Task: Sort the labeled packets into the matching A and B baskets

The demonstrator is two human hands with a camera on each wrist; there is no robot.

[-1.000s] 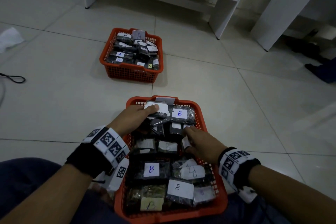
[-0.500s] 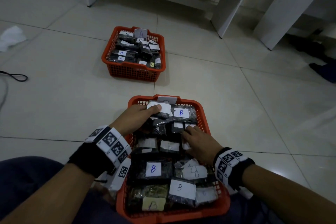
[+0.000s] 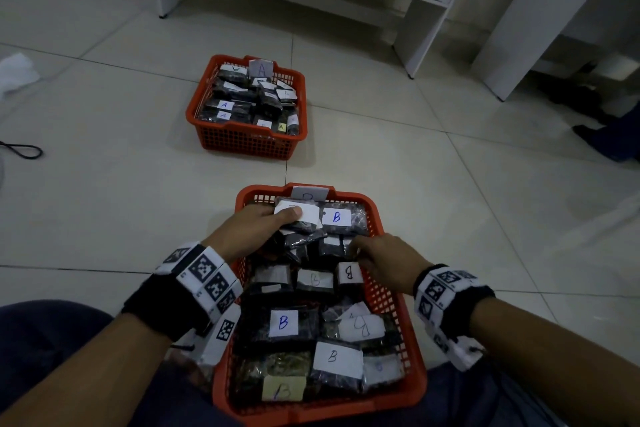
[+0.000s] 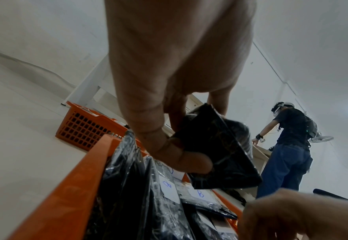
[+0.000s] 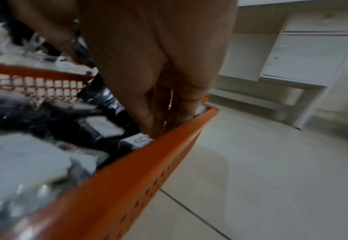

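Observation:
The near orange basket B (image 3: 401, 319) sits between my knees, filled with dark packets with white B labels (image 3: 283, 322). The far orange basket A (image 3: 247, 144) holds A-labelled packets. At the near basket's far left corner my left hand (image 3: 287, 218) grips a dark packet with a white label (image 3: 304, 213). The left wrist view shows thumb and fingers of that left hand (image 4: 189, 146) pinching this packet (image 4: 220, 155) above the rim. My right hand (image 3: 356, 248) reaches among packets by the right rim. Its fingers (image 5: 148, 120) point down beside the rim (image 5: 140, 170). The blur hides any hold.
White furniture legs (image 3: 419, 31) and a drawer unit stand behind basket A. A black cable (image 3: 24, 151) and white cloth (image 3: 15, 73) lie at far left on the tiled floor. Another person (image 4: 288, 146) stands at a counter in the left wrist view.
My right hand slid a little toward the right rim, uncovering a B packet standing on its side. The left hand keeps its packet in nearly the same place.

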